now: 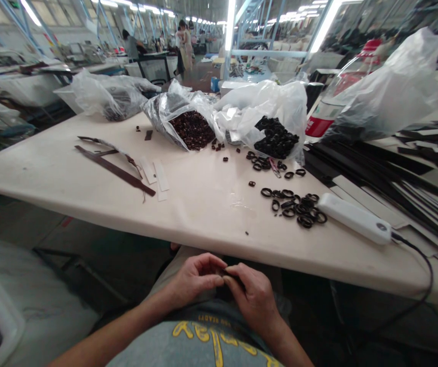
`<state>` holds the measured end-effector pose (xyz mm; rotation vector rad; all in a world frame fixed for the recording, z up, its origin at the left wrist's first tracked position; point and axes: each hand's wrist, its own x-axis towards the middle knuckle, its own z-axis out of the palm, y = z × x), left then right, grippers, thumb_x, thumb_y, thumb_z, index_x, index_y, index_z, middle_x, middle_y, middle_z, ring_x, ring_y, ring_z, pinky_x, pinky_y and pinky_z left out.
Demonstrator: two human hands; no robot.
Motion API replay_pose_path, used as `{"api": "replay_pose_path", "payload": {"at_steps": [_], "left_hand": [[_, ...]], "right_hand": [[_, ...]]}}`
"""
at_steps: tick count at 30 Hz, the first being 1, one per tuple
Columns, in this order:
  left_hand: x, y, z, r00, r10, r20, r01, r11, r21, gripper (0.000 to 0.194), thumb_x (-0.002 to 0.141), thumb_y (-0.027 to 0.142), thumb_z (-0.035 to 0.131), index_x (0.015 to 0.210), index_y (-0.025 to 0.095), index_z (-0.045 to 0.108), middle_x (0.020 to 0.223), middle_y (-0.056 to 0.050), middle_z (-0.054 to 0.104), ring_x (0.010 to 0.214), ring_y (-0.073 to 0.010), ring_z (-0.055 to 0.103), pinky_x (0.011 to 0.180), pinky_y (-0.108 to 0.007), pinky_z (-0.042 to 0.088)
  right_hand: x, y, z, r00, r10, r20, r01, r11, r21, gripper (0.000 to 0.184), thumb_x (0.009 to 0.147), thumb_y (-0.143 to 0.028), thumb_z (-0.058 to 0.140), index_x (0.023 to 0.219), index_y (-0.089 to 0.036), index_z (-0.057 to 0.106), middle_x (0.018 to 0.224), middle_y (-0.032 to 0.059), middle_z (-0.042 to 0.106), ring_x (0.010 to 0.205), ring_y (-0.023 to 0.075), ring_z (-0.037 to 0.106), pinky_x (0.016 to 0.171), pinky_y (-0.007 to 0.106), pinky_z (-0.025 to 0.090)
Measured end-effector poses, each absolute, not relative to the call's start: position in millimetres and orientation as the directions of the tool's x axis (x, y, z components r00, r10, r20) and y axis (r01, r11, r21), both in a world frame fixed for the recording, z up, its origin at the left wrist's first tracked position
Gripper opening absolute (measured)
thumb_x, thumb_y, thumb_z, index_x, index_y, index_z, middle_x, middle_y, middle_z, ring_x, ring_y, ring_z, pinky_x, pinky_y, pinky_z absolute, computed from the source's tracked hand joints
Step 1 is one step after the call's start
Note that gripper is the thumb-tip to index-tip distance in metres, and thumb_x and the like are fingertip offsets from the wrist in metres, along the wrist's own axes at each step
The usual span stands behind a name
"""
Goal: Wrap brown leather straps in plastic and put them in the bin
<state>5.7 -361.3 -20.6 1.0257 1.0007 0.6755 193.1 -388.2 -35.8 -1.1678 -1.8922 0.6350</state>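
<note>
Both hands meet over my lap, just below the table's front edge. My left hand pinches with thumb and forefinger at a small dark piece. From the other side my right hand pinches the same piece, which is mostly hidden by the fingertips. On the table, ahead and to the right, lies a loose pile of black loops. An open plastic bag spills small brown loops, and a second bag holds black ones.
Dark brown strips and white paper slips lie at left on the table. A white corded device sits at right, near stacked black strips and a red-capped bottle. People stand far back.
</note>
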Motion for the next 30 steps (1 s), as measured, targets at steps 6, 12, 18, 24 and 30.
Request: {"api": "replay_pose_path", "payload": {"at_steps": [6, 12, 18, 24, 30], "left_hand": [[10.7, -364.0, -19.2, 0.353, 0.862, -0.365, -0.100, 0.422, 0.901, 0.028, 0.069, 0.036, 0.082, 0.086, 0.016, 0.074, 0.081, -0.004, 0.072, 0.073, -0.0165, 0.064, 0.074, -0.030, 0.052], [9.7, -366.7, -15.2, 0.354, 0.906, -0.233, -0.064, 0.272, 0.960, 0.022, 0.072, 0.031, 0.078, 0.089, 0.018, 0.076, 0.082, -0.004, 0.072, 0.077, -0.0172, 0.064, 0.073, -0.027, 0.051], [7.9, -364.1, -14.0, 0.326, 0.935, -0.140, 0.152, 0.094, 0.984, 0.012, 0.083, 0.028, 0.067, 0.077, 0.019, 0.074, 0.074, -0.002, 0.070, 0.071, -0.0158, 0.062, 0.068, -0.024, 0.048], [1.6, -359.2, -13.9, 0.362, 0.932, -0.034, 0.261, -0.066, 0.963, 0.014, 0.087, 0.028, 0.064, 0.078, 0.020, 0.072, 0.079, -0.004, 0.070, 0.076, -0.0173, 0.064, 0.074, -0.026, 0.049], [-1.1, -356.0, -20.8, 0.380, 0.925, -0.019, 0.253, -0.085, 0.964, 0.017, 0.089, 0.032, 0.063, 0.081, 0.019, 0.070, 0.080, -0.004, 0.069, 0.076, -0.0170, 0.063, 0.073, -0.026, 0.049]], "right_hand": [[192.0, -387.0, -24.6, -0.201, 0.934, 0.295, 0.401, 0.353, -0.845, 0.014, 0.095, -0.022, 0.056, 0.084, -0.020, 0.064, 0.071, -0.0001, 0.064, 0.063, 0.0138, 0.061, 0.059, 0.023, 0.043], [191.4, -386.7, -24.8, -0.191, 0.942, 0.276, 0.362, 0.329, -0.872, 0.014, 0.096, -0.024, 0.055, 0.086, -0.020, 0.065, 0.072, -0.0002, 0.064, 0.064, 0.0137, 0.060, 0.060, 0.023, 0.043], [193.4, -384.5, -29.3, -0.242, 0.958, 0.155, 0.338, 0.233, -0.912, 0.014, 0.095, -0.027, 0.056, 0.090, -0.020, 0.067, 0.080, 0.0021, 0.069, 0.072, 0.0164, 0.064, 0.067, 0.026, 0.046], [198.2, -381.9, -27.4, -0.266, 0.964, 0.013, 0.379, 0.117, -0.918, 0.007, 0.089, -0.026, 0.065, 0.091, -0.021, 0.069, 0.082, 0.0004, 0.071, 0.074, 0.0173, 0.066, 0.068, 0.026, 0.047], [201.4, -385.1, -29.9, -0.265, 0.953, 0.146, 0.472, 0.261, -0.842, 0.010, 0.093, -0.028, 0.060, 0.094, -0.022, 0.068, 0.085, 0.0012, 0.073, 0.076, 0.0181, 0.068, 0.068, 0.027, 0.045]]}}
